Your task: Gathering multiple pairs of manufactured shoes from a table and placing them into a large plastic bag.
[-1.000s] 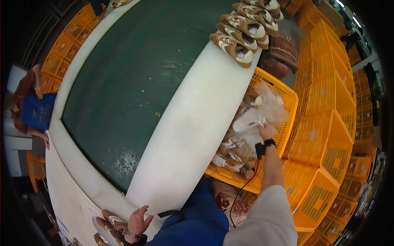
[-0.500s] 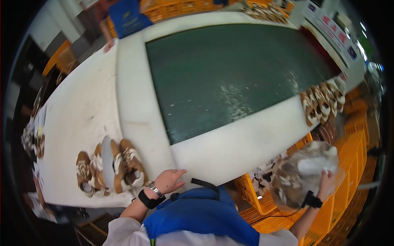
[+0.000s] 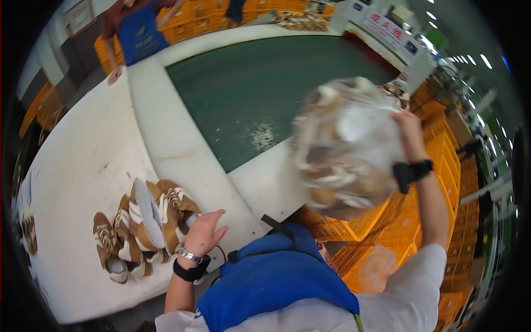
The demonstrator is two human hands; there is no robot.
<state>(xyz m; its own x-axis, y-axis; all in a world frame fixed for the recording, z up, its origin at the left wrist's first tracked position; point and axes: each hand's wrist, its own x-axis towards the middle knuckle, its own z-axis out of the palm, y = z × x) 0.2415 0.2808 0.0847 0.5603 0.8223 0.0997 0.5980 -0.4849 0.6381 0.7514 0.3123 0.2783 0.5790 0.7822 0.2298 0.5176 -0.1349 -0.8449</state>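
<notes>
A clear plastic bag, with brown and white shoes showing through it, hangs from my right hand above the table's front edge on the right. Its outline is smeared by motion. My left hand hovers by the near edge with fingers apart and nothing in them. Just left of that hand, several brown and white sneakers stand in a row on the white tabletop. A thin grey-white sheet or insert sticks up among them.
A dark green belt fills the table's middle. Orange crates line my right side. Across the table a person in a blue apron rests a hand on its edge. More shoes lie at the far end.
My right hand has lifted the bag of shoes from beside the crates up and leftward over the table edge. The view has shifted. My left hand stays open near the sneakers.
</notes>
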